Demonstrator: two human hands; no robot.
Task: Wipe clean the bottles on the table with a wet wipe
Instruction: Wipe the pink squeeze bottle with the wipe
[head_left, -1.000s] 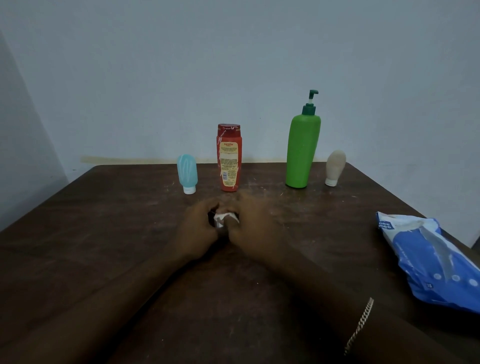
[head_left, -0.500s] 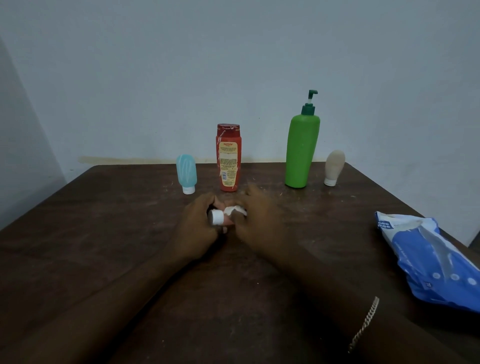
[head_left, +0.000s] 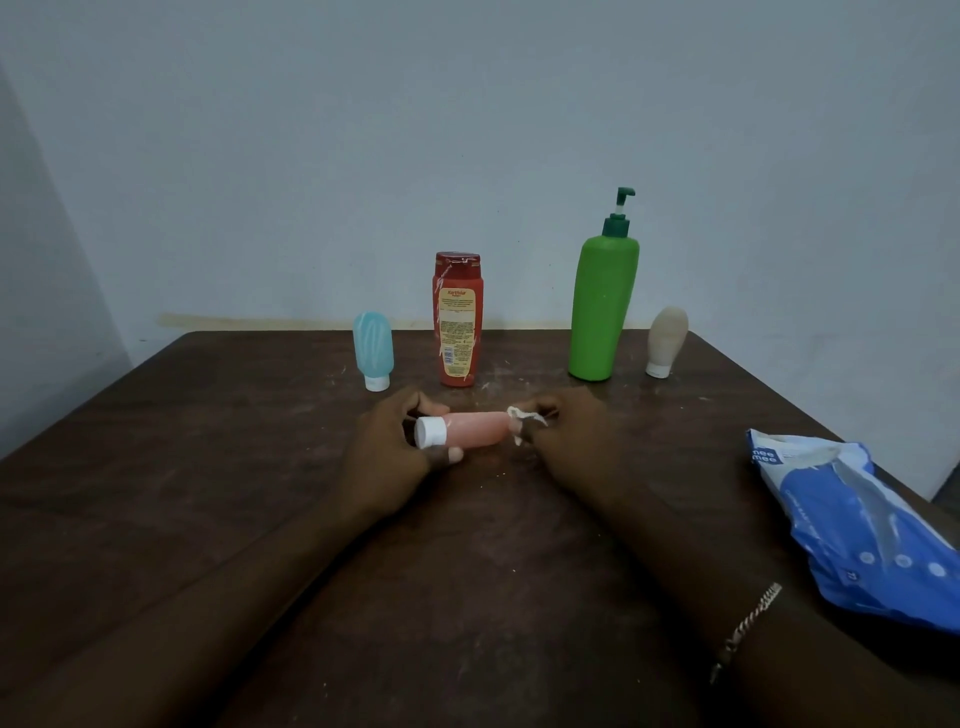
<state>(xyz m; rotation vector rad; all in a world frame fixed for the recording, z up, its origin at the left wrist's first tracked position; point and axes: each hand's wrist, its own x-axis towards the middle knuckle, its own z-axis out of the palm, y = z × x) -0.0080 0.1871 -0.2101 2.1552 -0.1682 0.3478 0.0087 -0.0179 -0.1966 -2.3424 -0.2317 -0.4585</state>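
Observation:
A small pink bottle (head_left: 475, 429) with a white cap lies sideways just above the brown table (head_left: 208, 467), cap pointing left. My left hand (head_left: 387, 449) grips its cap end. My right hand (head_left: 566, 441) pinches a crumpled white wet wipe (head_left: 522, 419) against the bottle's far end. Four more bottles stand in a row behind: a light blue tube (head_left: 372, 349), a red bottle (head_left: 457, 319), a tall green pump bottle (head_left: 602, 301) and a beige tube (head_left: 666, 340).
A blue wet-wipe pack (head_left: 862, 525) lies at the table's right edge, close to my right forearm. A pale wall rises directly behind the row of bottles. White specks dot the tabletop around my hands.
My hands have drawn apart. The right hand slid the wipe rightward along the pink bottle to its end, uncovering the bottle's body and white cap.

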